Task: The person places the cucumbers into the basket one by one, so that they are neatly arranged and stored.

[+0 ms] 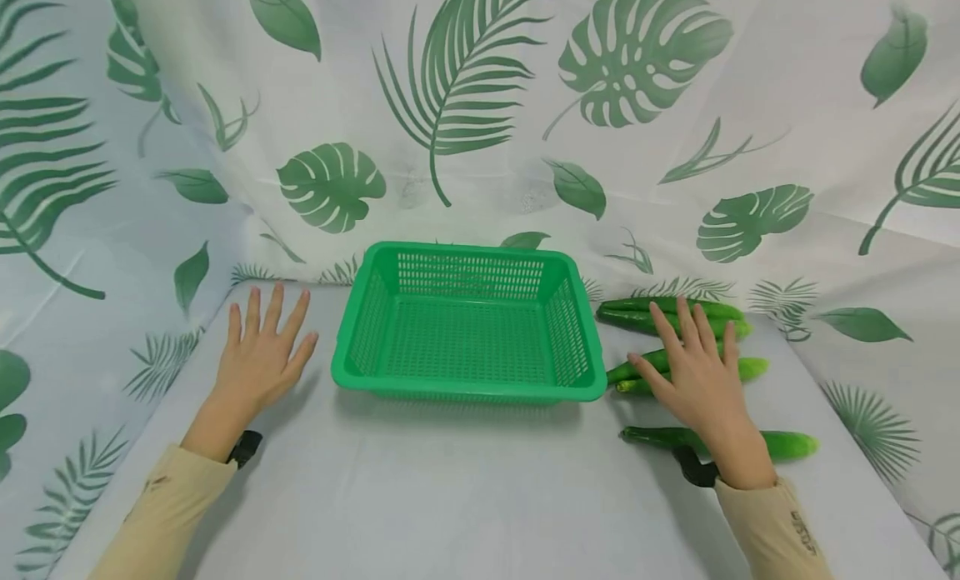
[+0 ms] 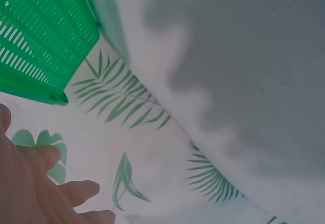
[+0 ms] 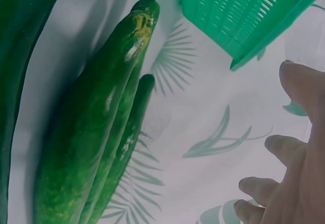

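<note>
A green plastic basket [image 1: 468,394] with slotted walls stands at the back middle of the table, with nothing inside. To its left my left hand [image 1: 258,359] hovers with fingers spread, holding nothing. On the right side, my right hand [image 1: 701,380] is spread over several green cucumbers, partly hiding them. One cucumber [image 1: 791,445] lies nearest the front, below the right wrist. Farther back are a middle group of cucumbers [image 1: 752,368] and a back group [image 1: 637,317]. In the right wrist view, the cucumbers [image 3: 86,132] lie beside the hand, apart from its straight fingers [image 3: 284,148].
A white table surface [image 1: 450,497] spreads in front of the basket. White cloth [image 1: 480,205] printed with green leaves hangs behind and along both sides. Dark bands sit on both wrists, below beige sleeves [image 1: 172,497].
</note>
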`<state>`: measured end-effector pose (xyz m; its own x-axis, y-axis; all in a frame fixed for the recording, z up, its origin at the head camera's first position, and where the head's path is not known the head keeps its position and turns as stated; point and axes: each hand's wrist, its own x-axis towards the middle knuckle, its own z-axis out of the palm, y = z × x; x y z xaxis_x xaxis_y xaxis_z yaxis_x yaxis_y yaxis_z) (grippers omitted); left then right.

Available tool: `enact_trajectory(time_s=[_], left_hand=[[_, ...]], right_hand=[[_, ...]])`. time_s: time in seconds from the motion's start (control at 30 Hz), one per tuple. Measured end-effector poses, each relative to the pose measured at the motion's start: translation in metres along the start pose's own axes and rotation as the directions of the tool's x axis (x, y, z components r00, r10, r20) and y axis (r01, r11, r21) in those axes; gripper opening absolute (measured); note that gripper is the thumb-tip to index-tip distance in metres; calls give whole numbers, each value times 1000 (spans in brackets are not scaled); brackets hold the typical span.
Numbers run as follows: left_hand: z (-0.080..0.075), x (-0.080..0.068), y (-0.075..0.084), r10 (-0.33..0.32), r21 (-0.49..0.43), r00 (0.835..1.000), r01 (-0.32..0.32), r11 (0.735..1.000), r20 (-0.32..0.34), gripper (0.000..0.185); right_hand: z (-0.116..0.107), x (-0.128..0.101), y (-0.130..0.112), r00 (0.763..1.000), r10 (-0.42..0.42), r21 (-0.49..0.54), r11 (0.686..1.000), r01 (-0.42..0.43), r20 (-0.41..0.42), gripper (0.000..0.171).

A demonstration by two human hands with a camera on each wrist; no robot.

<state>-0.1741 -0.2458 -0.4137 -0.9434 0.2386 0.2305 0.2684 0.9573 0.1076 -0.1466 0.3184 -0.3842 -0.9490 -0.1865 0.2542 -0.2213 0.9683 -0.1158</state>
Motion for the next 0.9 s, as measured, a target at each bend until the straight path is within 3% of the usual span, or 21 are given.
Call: enact_trajectory(time_s=[0.4,0.57,0.67,0.8,0.9], left_hand=[[-4,-3,-2,-1,13,1000,2,1000,-5,64],[-7,-5,-1,11,17,1000,-11,1000,-22,63],[-10,-5,0,14,17,999,-14,1000,-33,63],[-14,-6,2,15,16,999,-15,1000,-37,64],[-16,-6,4,17,11,999,-17,1000,-35,64]], right_hand=[[-6,-5,5,999,13,54,998,-11,-35,80],[-12,-11,8,995,29,117,993,-17,-100,77],[-15,-15,11,979,52,157,987,-22,-195,70],[-19,-20,19,938,106,226,974,-31,-329,54],[-25,-29,31,934,202,323,941,-102,-295,48]])
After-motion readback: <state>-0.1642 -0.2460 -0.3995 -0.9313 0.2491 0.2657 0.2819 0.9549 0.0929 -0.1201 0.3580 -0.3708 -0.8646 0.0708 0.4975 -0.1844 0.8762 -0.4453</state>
